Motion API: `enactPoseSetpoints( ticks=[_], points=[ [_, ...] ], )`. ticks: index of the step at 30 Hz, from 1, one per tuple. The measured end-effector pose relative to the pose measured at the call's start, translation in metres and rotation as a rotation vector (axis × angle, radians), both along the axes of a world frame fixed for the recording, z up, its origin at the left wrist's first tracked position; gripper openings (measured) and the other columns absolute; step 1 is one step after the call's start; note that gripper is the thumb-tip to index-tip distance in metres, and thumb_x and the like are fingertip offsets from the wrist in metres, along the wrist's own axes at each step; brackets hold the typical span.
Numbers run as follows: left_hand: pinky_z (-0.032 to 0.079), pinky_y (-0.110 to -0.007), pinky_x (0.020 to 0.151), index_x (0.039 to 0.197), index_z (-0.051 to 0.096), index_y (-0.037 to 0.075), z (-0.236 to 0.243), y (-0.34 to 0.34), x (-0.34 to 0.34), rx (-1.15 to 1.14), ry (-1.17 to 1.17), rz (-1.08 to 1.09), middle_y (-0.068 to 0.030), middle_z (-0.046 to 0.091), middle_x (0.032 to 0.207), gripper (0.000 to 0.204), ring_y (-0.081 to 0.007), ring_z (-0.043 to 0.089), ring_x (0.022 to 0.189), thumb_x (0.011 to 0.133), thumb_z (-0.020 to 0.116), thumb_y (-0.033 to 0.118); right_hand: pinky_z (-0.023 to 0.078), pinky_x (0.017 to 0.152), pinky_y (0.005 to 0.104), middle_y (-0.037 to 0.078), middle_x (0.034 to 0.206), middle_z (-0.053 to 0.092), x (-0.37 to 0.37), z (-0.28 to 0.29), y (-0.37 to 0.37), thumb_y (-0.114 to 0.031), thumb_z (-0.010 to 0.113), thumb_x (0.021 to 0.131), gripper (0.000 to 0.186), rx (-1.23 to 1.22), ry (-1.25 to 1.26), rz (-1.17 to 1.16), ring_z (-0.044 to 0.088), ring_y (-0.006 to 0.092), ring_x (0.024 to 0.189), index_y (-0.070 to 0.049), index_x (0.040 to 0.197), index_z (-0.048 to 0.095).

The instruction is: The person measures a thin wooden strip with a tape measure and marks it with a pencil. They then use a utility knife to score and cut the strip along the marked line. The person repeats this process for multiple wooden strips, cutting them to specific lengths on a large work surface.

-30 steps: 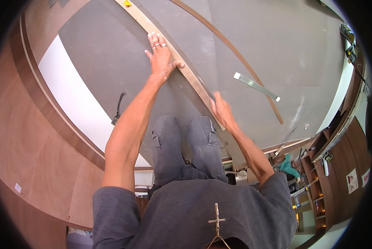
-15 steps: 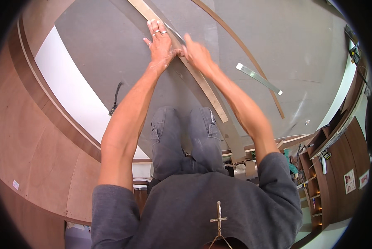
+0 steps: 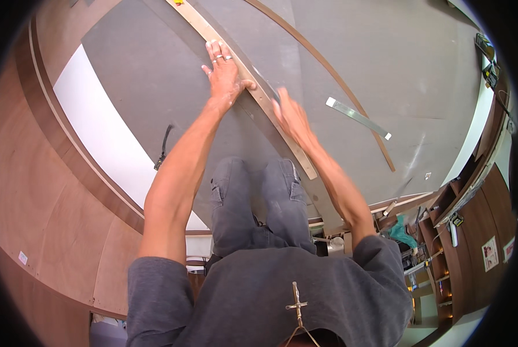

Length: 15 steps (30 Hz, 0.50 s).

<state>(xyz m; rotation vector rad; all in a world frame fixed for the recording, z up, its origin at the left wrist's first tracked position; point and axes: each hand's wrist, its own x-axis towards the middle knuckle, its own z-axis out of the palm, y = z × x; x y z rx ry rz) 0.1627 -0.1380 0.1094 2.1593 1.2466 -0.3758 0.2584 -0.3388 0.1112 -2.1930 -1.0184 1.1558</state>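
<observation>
A long, pale wooden strip (image 3: 303,161) lies diagonally over a large grey sheet (image 3: 380,58). My left hand (image 3: 223,78) presses flat on the strip, fingers stretched along it and thumb across it. Lower down, at the strip's right edge, my right hand (image 3: 292,118) is blurred by motion. Its fingers look closed, but whatever they hold is too smeared to make out. A thin line runs on the sheet alongside the strip, between the two hands.
To the right lie a thin brown strip (image 3: 332,74) and a clear, white-ended bar (image 3: 358,120) touching it. A black curved object (image 3: 164,144) lies left of my left forearm. Wooden panels (image 3: 56,191) curve along the left; shelving (image 3: 444,272) stands at lower right.
My right hand has slid down along the strip toward me, away from my left hand. The left hand stays pressed on the strip. A yellow object has come into view at the strip's far end.
</observation>
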Motion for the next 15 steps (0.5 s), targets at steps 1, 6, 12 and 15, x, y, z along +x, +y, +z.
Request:
enactPoseSetpoints(
  ticks=[1,6,12,15],
  points=[
    [0.028,-0.079,0.116,0.159,0.016,-0.003,-0.002,0.001,0.002,0.004,0.007,-0.001,-0.0196,0.007,0.171,0.144,-0.0417,0.005,0.161,0.052,0.104,0.035,0.051,0.067,0.0587,0.03,0.09,0.068,0.006,-0.01,0.041,-0.02,0.058,0.103,0.025,0.035,-0.004,0.006,0.066,0.0532,0.085,-0.003,0.117,0.046],
    [0.029,-0.081,0.114,0.161,0.018,0.0,-0.005,0.001,0.005,-0.009,-0.008,-0.025,-0.021,0.01,0.171,0.143,-0.0404,0.002,0.161,0.051,0.104,0.029,0.052,0.072,0.0609,0.03,0.083,0.068,0.025,-0.054,0.177,-0.019,0.055,0.102,0.022,0.127,-0.061,0.08,0.067,0.0529,0.087,-0.002,0.11,0.045],
    [0.029,-0.08,0.115,0.16,0.018,0.0,-0.01,-0.001,-0.002,0.019,-0.019,-0.014,-0.0201,0.008,0.171,0.143,-0.0402,0.002,0.161,0.051,0.104,0.031,0.05,0.073,0.062,0.028,0.085,0.069,0.02,-0.047,0.126,-0.019,0.054,0.102,0.023,0.021,0.044,0.174,0.067,0.0531,0.085,-0.002,0.116,0.046],
    [0.028,-0.078,0.117,0.159,0.017,-0.001,-0.003,-0.001,0.001,-0.015,0.014,0.002,-0.019,0.007,0.171,0.143,-0.0401,0.003,0.161,0.052,0.104,0.033,0.051,0.07,0.0587,0.027,0.086,0.068,-0.007,-0.039,-0.033,-0.018,0.057,0.103,0.042,0.058,-0.069,0.128,0.066,0.0496,0.08,-0.003,0.14,0.043]
  ],
)
